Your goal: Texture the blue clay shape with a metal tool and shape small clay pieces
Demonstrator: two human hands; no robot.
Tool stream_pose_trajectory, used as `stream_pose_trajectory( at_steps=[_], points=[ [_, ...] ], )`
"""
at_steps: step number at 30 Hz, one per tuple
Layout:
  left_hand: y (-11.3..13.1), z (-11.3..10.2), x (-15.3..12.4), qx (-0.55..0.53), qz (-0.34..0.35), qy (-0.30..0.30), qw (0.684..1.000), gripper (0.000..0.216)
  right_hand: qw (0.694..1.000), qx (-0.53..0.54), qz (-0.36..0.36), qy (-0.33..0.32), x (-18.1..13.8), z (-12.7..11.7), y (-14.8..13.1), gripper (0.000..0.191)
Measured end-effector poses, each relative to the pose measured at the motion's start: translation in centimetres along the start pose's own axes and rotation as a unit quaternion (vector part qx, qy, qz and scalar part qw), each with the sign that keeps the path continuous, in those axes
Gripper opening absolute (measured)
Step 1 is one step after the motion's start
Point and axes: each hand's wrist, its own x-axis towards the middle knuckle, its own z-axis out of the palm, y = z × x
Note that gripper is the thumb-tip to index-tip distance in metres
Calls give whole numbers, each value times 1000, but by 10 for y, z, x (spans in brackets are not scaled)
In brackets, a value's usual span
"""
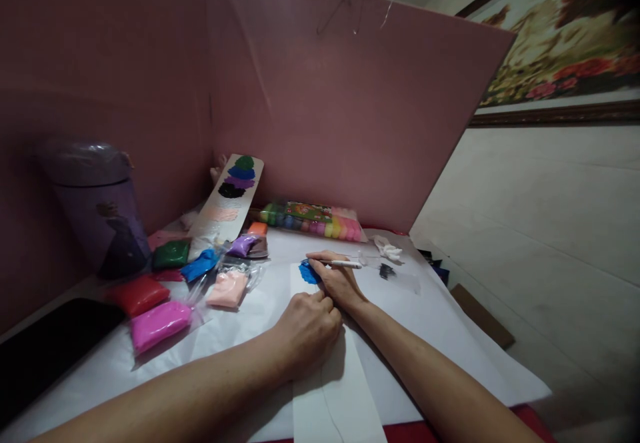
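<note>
My right hand (336, 276) grips a thin white tool (345, 264), its tip on a lump of blue clay (308, 272) at the far end of a white paper strip (335, 390). My left hand (306, 328) is curled into a fist and rests on that strip, just behind the right hand. Whether anything is inside the fist is hidden.
Clay bags lie to the left: pink (160, 323), red (137, 294), green (171, 254), blue (200, 264), peach (228, 288). A colour sample card (231, 196), a clay pack (313, 221), a purple tumbler (97, 203), a black phone (47, 350) and pink boards (350, 96) surround the white sheet (450, 323).
</note>
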Motion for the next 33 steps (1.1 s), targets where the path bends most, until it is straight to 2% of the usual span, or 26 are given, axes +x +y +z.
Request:
stream_pose_trajectory(
  at_steps=[4,8,14,18,24,30,33],
  points=[
    [0,0,-1,-1,3,8,1000,18,999,35,31,21,1,1,5,20],
    [0,2,-2,3,6,12,1000,18,998,44,51,15,1,1,3,18],
    [0,3,-1,1,2,8,1000,17,999,32,25,-18,-1,-1,-5,17],
    [-1,3,-1,1,7,9,1000,17,998,53,24,-4,-1,-1,-4,18],
    [-1,2,-1,-10,3,8,1000,17,996,60,58,26,1,0,2,20],
    [0,3,-1,-5,3,3,1000,16,998,43,50,-3,0,-1,-1,18],
    [-1,4,-1,1,6,6,1000,15,996,67,52,0,0,0,-1,18]
  ],
)
